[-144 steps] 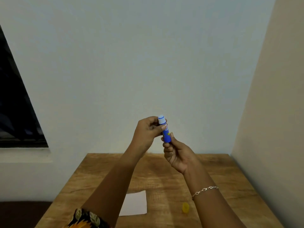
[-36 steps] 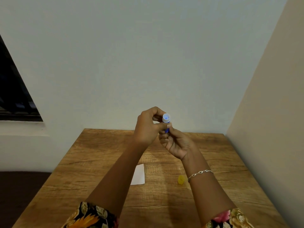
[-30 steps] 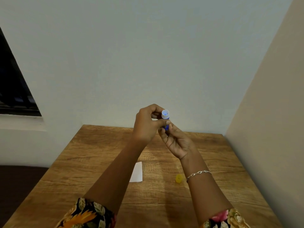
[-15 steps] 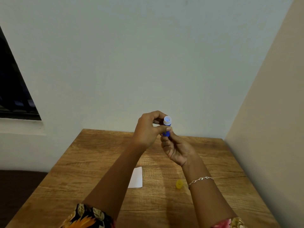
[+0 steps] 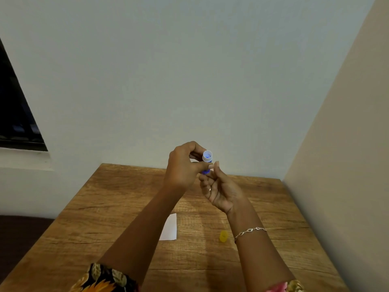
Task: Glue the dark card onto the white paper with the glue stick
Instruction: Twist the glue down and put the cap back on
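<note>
**Uncapped glue stick held up in both hands**

Head view: The glue stick (image 5: 207,157), blue with a white collar, is in the air well beyond the white paper (image 5: 170,228), with its open end tipped toward the camera. The left hand (image 5: 183,167) has its grip clamped on the upper barrel, thumb across the front and forefinger curled over behind. The right hand (image 5: 221,190) sits just under it. Its grip is closed round the stick's lower end, fingers curled and thumb standing up beside the collar. A bracelet (image 5: 250,230) circles that wrist.

The white paper lies flat on the wooden surface (image 5: 105,207), its left part hidden by the left forearm. A yellow cap (image 5: 223,236) stands to the right of the paper, near it but apart.

Nearly five seconds ago the stick stood side-on with a long stretch of blue barrel showing between the hands; now only a short bit of blue shows. Since half a second ago both hands keep much the same hold. The cap has stayed to the right of the paper.
</note>
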